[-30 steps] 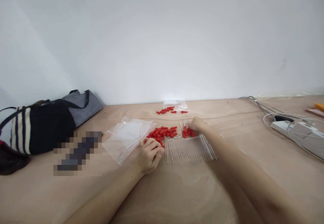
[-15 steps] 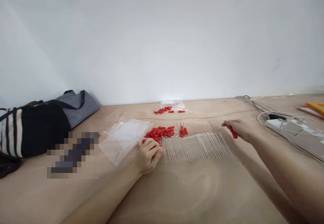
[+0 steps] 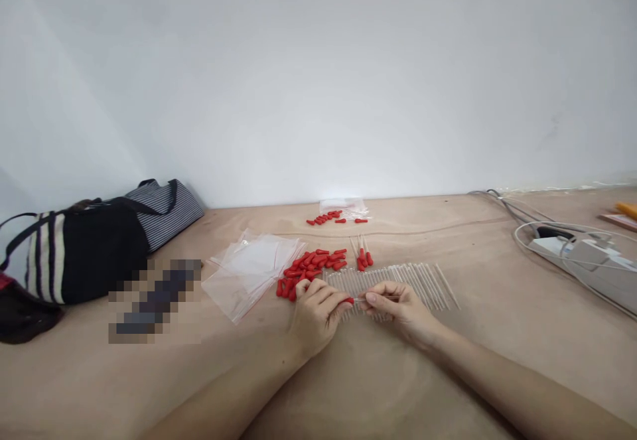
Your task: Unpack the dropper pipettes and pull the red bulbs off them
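My left hand [image 3: 316,310] pinches a small red rubber cap [image 3: 350,300] at its fingertips. My right hand [image 3: 395,307] faces it and pinches a thin clear glass tube [image 3: 365,301] whose end meets the cap. Both hands hover over the near edge of a row of clear tubes [image 3: 398,279] laid side by side on the wooden table [image 3: 348,387]. A pile of loose red caps [image 3: 311,266] lies just beyond my left hand. Three finished droppers with red caps [image 3: 363,254] lie behind the row.
A stack of clear zip bags [image 3: 251,269] lies left of the caps. More red caps with a bag [image 3: 336,214] sit near the wall. A striped bag [image 3: 89,241] is at the far left. A power strip and cables [image 3: 572,247] lie on the right.
My right hand came back from the right side to the middle and now holds a clear tube. My left hand picked up a red cap and moved right to meet it.
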### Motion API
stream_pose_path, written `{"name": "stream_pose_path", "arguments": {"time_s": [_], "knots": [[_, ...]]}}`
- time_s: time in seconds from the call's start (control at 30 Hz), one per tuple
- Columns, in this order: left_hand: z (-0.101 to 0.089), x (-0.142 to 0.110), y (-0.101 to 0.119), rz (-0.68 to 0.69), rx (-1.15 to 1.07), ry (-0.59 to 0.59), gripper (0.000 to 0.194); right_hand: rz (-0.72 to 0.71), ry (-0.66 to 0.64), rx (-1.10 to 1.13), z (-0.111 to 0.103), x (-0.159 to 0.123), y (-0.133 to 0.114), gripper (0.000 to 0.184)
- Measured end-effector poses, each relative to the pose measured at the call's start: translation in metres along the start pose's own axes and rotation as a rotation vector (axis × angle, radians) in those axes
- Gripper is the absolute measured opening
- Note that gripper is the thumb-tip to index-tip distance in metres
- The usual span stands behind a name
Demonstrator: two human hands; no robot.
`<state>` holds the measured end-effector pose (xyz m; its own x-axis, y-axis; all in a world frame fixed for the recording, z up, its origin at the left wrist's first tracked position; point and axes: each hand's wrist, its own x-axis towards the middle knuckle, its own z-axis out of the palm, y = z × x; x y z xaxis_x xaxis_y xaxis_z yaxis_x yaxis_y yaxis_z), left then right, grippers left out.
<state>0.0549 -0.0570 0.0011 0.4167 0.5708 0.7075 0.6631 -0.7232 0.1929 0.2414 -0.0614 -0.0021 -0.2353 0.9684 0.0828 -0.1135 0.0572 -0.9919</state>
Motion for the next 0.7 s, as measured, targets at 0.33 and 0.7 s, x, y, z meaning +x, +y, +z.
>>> {"name": "stream_pose_path", "arguments": {"time_s": [0.33,0.7], "knots": [[0.0,-0.002,0.0,0.09,0.023,0.042,0.02,-1.033,0.081,-1.327,-0.005,-0.003,0.001,0.021],[-0.002,-0.005,0.005,0.215,0.059,0.13,0.014,-1.151,-0.026,-1.349,-0.014,0.001,-0.008,0.022]]}}
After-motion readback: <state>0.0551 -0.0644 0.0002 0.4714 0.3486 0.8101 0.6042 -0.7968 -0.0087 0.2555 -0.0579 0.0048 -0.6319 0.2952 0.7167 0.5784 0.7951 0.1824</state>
